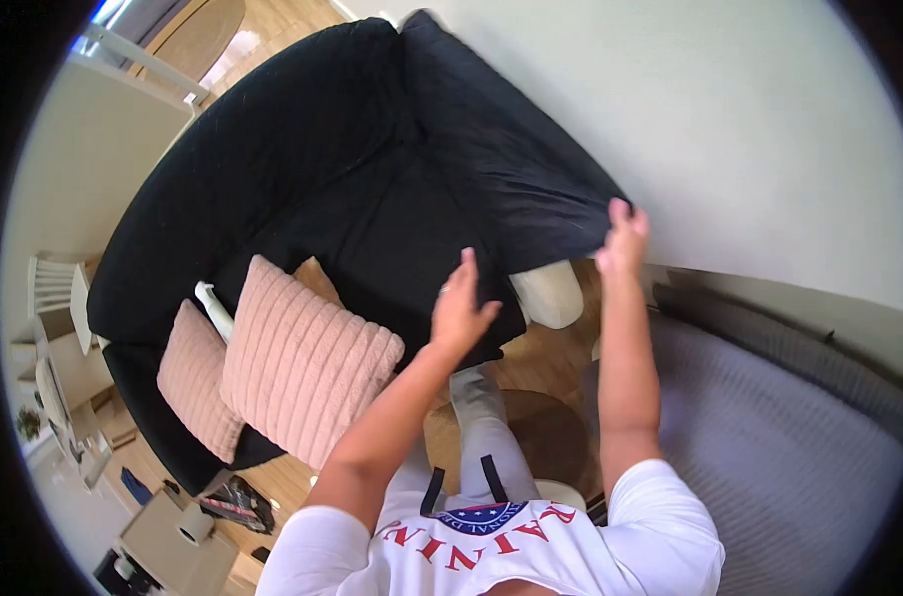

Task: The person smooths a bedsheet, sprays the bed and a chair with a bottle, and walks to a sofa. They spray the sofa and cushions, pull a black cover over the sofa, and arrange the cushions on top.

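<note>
A black fabric cover (342, 189) lies over a sofa, with creases across the seat and its far-right end drawn out toward the wall. My right hand (623, 238) pinches the corner of that cover and stretches it tight over the sofa's right arm. Below the lifted edge, a pale uncovered part of the sofa (551, 295) shows. My left hand (458, 310) is open over the front of the black seat, thumb spread from the fingers, holding nothing. Two pink ribbed cushions (307, 358) rest on the seat left of it, with a brown cushion (317, 280) partly hidden behind.
A grey ribbed surface (759, 407) stands close on my right, along the white wall (750, 129). A round brown rug or mat (531, 437) lies by my legs on the wooden floor. At the lower left are a small table (178, 546) and a dark bag (241, 505).
</note>
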A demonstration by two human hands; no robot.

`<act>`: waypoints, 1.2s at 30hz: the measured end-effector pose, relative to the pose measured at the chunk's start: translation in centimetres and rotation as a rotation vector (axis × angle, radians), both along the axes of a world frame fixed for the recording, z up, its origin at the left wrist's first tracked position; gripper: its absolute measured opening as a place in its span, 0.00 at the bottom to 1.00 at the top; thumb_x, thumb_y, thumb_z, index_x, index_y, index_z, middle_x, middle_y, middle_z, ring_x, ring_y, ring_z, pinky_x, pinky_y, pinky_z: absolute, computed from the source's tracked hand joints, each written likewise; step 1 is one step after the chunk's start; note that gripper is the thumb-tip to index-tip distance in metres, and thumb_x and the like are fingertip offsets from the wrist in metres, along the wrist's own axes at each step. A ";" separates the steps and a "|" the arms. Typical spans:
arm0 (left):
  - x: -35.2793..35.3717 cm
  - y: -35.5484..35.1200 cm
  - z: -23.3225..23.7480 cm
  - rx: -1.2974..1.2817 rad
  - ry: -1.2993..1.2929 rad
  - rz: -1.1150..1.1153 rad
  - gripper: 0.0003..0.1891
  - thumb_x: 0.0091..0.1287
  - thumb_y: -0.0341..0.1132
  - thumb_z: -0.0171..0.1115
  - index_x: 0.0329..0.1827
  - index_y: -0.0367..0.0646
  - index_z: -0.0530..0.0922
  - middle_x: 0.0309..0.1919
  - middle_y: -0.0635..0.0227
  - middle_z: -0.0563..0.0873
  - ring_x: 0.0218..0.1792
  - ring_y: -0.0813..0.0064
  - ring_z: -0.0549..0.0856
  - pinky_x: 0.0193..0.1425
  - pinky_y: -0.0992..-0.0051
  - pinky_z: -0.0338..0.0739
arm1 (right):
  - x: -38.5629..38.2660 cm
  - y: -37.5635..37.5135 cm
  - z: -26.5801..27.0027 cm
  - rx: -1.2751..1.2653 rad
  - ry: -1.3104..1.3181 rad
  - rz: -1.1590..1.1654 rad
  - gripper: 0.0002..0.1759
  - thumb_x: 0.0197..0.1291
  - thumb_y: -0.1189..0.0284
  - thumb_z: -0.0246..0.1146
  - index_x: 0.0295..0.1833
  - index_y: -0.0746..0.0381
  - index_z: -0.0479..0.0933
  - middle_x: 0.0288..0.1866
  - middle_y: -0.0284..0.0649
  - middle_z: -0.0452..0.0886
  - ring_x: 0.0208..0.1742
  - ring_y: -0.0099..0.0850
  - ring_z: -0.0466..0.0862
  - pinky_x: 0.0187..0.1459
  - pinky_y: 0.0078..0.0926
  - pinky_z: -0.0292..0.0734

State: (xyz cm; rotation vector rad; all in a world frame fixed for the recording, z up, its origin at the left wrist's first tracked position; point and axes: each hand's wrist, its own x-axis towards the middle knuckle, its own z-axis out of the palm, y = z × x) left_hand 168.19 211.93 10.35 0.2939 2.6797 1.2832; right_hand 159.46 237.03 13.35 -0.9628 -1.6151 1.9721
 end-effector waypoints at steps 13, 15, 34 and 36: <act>2.9 9.5 -3.5 -0.086 0.043 -0.262 0.40 0.56 0.30 0.59 0.73 0.45 0.51 0.35 0.58 0.73 0.35 0.58 0.77 0.45 0.63 0.74 | 13.2 12.7 -7.7 0.171 -0.630 0.007 0.25 0.61 0.62 0.63 0.54 0.69 0.65 0.47 0.45 0.76 0.45 0.33 0.77 0.48 0.29 0.74; 2.7 9.3 -2.8 -0.079 -0.029 -0.248 0.41 0.56 0.30 0.59 0.73 0.44 0.49 0.37 0.56 0.73 0.36 0.57 0.78 0.44 0.61 0.74 | 13.2 11.3 -8.0 0.483 -0.767 0.209 0.38 0.57 0.53 0.64 0.63 0.69 0.61 0.53 0.54 0.74 0.52 0.40 0.77 0.54 0.34 0.70; 18.7 -8.8 -25.8 -2.195 -0.361 -0.460 0.38 0.63 0.46 0.55 0.74 0.58 0.46 0.72 0.69 0.54 0.72 0.57 0.51 0.71 0.38 0.35 | -0.3 -9.1 -1.5 1.268 0.034 0.637 0.10 0.52 0.74 0.64 0.34 0.64 0.69 0.34 0.43 0.72 0.38 0.42 0.72 0.42 0.37 0.66; 18.9 -8.8 -23.2 -1.920 -0.401 -0.440 0.38 0.63 0.44 0.55 0.74 0.57 0.47 0.70 0.67 0.57 0.71 0.57 0.54 0.70 0.40 0.39 | 5.1 -12.3 -2.7 1.113 0.130 1.251 0.10 0.47 0.78 0.64 0.36 0.61 0.72 0.39 0.45 0.74 0.41 0.39 0.74 0.44 0.35 0.67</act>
